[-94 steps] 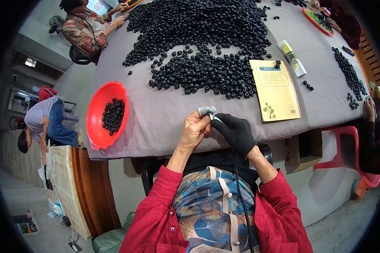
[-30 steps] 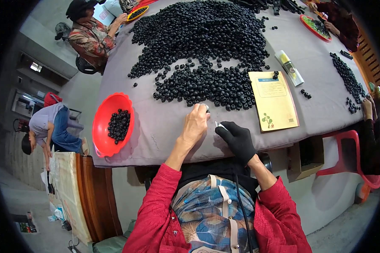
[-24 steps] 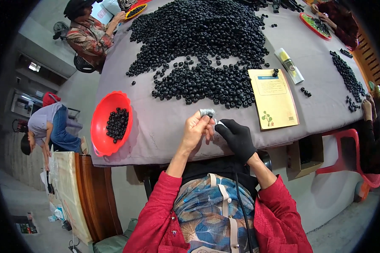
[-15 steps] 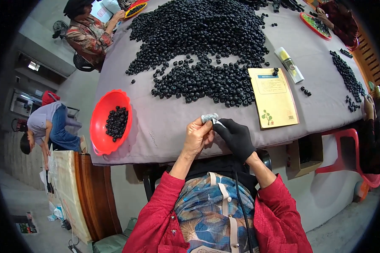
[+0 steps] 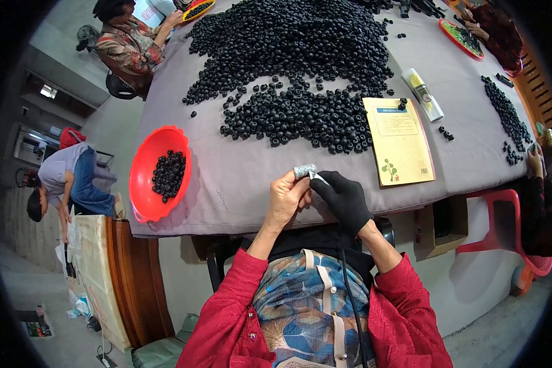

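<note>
My left hand (image 5: pixel 287 197) is bare, with a silver-grey patterned wrap (image 5: pixel 305 170) around one finger. Its fingers are curled together; what they grip, if anything, is hidden. Beside it my right hand (image 5: pixel 342 199), in a black glove, pinches a small white pointed piece (image 5: pixel 318 178) against the wrapped finger. Both hands meet just above the near part of the grey-clothed table (image 5: pixel 227 211). Beyond them lies a broad heap of small round black beads (image 5: pixel 294 119), each with a hole or dimple. To the left, a red scalloped basin (image 5: pixel 142 184) holds more such beads.
A yellow booklet (image 5: pixel 402 156) lies right of the heap, a clear-lidded white case (image 5: pixel 423 95) beyond it. Other people sit around the table, one at the far left (image 5: pixel 129 52). Another bends over at the left (image 5: pixel 67 178). A red chair (image 5: pixel 503 230) stands at right.
My hands stay together in nearly the same place, the right still pinching the white piece. The view has shifted slightly.
</note>
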